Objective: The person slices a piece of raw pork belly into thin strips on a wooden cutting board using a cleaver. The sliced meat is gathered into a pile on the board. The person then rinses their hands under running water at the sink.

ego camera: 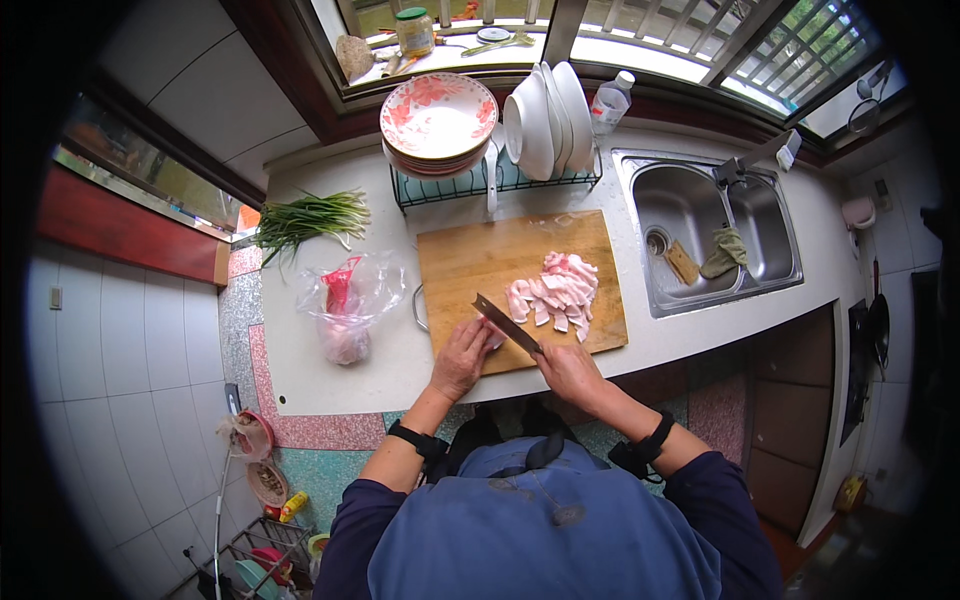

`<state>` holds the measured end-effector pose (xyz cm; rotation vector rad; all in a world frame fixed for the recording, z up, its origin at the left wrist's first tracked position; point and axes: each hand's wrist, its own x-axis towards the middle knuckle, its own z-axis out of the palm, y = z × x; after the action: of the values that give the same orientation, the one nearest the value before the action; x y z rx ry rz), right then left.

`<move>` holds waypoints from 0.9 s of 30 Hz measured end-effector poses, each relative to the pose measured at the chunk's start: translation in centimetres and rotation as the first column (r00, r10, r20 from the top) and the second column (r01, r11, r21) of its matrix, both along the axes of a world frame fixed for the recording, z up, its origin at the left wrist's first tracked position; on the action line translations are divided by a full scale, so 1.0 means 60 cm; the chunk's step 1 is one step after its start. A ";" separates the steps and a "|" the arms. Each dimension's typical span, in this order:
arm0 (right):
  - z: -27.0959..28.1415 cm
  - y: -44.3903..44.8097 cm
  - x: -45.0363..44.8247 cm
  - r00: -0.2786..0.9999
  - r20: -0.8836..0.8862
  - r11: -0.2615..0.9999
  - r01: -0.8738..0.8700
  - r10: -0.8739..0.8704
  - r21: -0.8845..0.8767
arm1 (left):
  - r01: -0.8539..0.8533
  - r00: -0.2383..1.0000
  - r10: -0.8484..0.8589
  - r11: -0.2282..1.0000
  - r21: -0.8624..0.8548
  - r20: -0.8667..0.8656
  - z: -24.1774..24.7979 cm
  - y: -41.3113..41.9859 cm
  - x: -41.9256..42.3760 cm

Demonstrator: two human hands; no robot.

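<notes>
On the wooden cutting board [480,255], my left hand [460,360] presses down a small piece of raw meat [493,334] near the board's front left part. My right hand [571,373] grips the handle of a cleaver [507,324], whose blade lies slantwise against that piece, beside my left fingertips. Sliced raw pork [559,292] is heaped on the right half of the board, beyond the blade. Left of the board, a clear plastic bag [346,341] with more meat in it rests on the counter.
Green onions [315,219] lie at the back left of the counter [390,386]. Behind the board, a dish rack [442,196] holds patterned plates [439,116] and white bowls [534,127], with a plastic bottle [611,103] nearby. A double steel sink [679,202] at right contains a sponge [681,262] and a cloth [724,253].
</notes>
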<state>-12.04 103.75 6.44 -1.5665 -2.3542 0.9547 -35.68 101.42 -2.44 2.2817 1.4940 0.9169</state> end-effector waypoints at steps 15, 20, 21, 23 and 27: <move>-0.050 0.046 -0.068 1.000 0.002 0.999 -0.020 0.020 -0.030 | -0.007 0.993 0.007 1.000 0.000 0.114 -0.001 0.003 0.000; -0.037 0.008 -0.017 0.999 0.028 0.997 -0.041 0.043 -0.071 | -0.004 0.995 0.003 1.000 0.011 0.103 -0.006 0.002 0.000; -0.039 0.008 -0.022 0.995 0.093 0.993 -0.025 0.036 -0.119 | -0.006 0.995 0.004 1.000 0.014 0.095 -0.006 0.002 0.001; -0.056 0.027 -0.064 0.998 0.069 0.999 -0.003 0.006 -0.049 | 0.002 0.996 -0.003 1.000 0.013 0.085 -0.006 0.002 0.002; -0.067 0.050 -0.086 0.999 0.042 0.999 0.033 -0.033 -0.005 | 0.012 0.993 -0.009 1.000 -0.027 0.117 -0.002 0.001 0.000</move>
<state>-17.19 106.74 2.41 -1.6375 -2.3477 0.9317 -35.69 101.49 -2.56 2.1747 1.4347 1.0026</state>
